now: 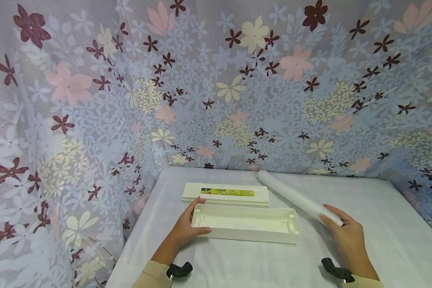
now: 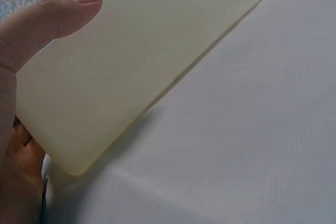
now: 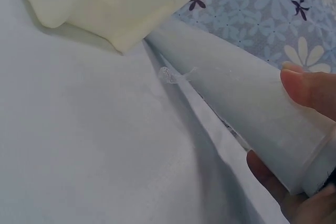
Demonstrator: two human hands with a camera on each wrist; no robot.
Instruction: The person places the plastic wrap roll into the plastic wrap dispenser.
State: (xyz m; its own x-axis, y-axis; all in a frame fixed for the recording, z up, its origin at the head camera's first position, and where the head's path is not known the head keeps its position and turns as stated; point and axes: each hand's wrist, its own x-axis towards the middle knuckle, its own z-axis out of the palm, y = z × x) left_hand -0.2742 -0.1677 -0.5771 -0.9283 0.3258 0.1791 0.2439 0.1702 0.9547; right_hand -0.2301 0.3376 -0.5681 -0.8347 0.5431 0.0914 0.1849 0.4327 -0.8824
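Observation:
An open cream plastic box (image 1: 245, 235) lies lengthwise on the table, hollow side up. My left hand (image 1: 187, 225) grips its left end, the thumb on the near wall and fingers at the far side. In the left wrist view the thumb lies over the box's smooth outer wall (image 2: 131, 51). Behind the box rests its lid (image 1: 227, 195), with a green and yellow label. To the right, a roll of clear plastic wrap (image 1: 295, 196) slants away toward the back. My right hand (image 1: 347, 232) holds its near end between thumb and fingers; a loose bit of film (image 3: 170, 74) shows along its side.
A white cloth (image 1: 237, 264) covers the table. Flower-patterned curtains (image 1: 209, 100) hang close behind the table's back edge and along the left side. A black wrist mount (image 1: 180, 270) sits on each forearm.

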